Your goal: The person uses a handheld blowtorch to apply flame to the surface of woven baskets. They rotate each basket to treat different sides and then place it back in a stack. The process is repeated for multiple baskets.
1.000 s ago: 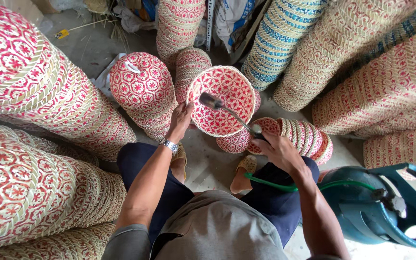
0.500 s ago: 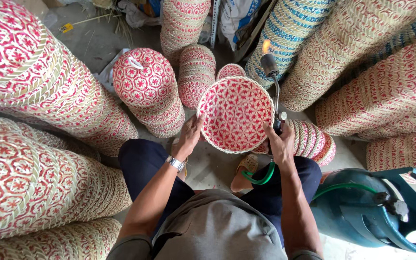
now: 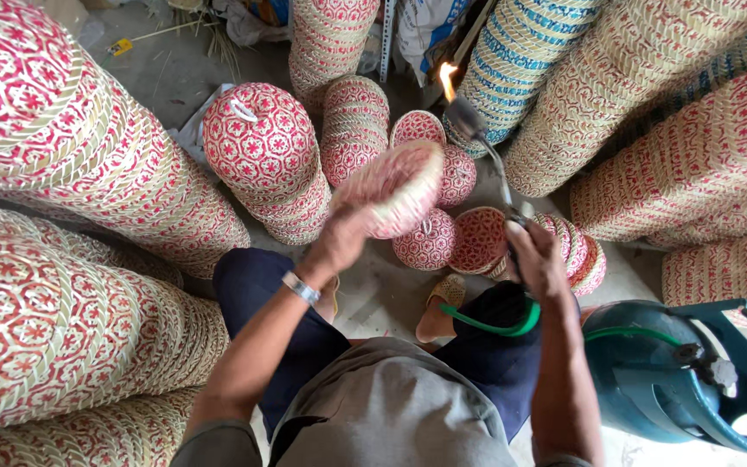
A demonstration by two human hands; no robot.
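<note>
My left hand (image 3: 336, 246) holds a round woven basket (image 3: 393, 186), red and cream, tilted so its rim faces right; it is blurred by motion. My right hand (image 3: 536, 259) grips the handle of a gas torch (image 3: 477, 134). The torch points up and away, and a small flame (image 3: 448, 79) burns at its tip, just right of the basket. A green hose (image 3: 503, 327) runs from the torch across my lap toward a blue-green gas cylinder (image 3: 676, 380) at my right. I am seated, with a bare foot (image 3: 441, 307) on the floor.
Tall stacks of red-patterned baskets (image 3: 71, 164) lie all around, with blue-patterned stacks (image 3: 529, 52) at the far right. Several loose baskets (image 3: 430, 242) rest on the concrete floor (image 3: 382, 290) in front of my knees. A white sack (image 3: 421, 30) stands behind.
My left hand lifted the basket and turned it from face-on to edge-on. The torch swung up and to the right, and its flame now shows clearly.
</note>
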